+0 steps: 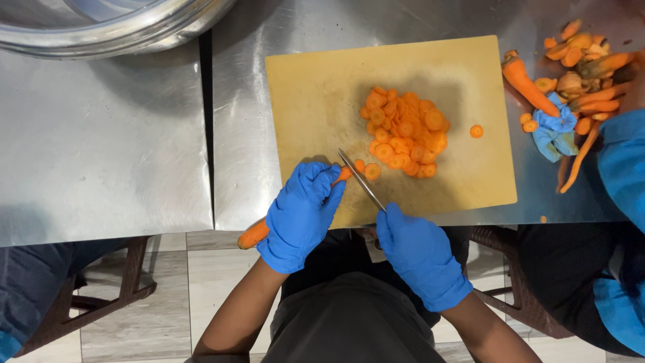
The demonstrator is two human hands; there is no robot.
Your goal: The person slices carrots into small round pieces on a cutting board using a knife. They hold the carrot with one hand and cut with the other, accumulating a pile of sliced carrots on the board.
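From over the person's head, the left hand (300, 215), in a blue glove, has its fingers wrapped around a long carrot (254, 233), pinning it at the near edge of a tan cutting board (316, 87). The carrot's thick end sticks out past the table edge toward the floor, and its cut end lies on the board just under the blade. The right hand (420, 255), gloved the same, is closed around the handle of a knife (360, 179), whose thin blade slants up and left to meet the carrot's cut end. Two fresh slices lie just beside the blade tip. Beyond them a heap of carrot slices (404, 131) sits in the middle of the board, with one stray round off to its right. The board rests on a steel table (107, 148). At the far right lies a pile of carrot peelings and ends (581, 67) with a crumpled blue glove (554, 131), beside another person's blue sleeve (621, 161). A large steel bowl (114, 23) sits at the upper left.
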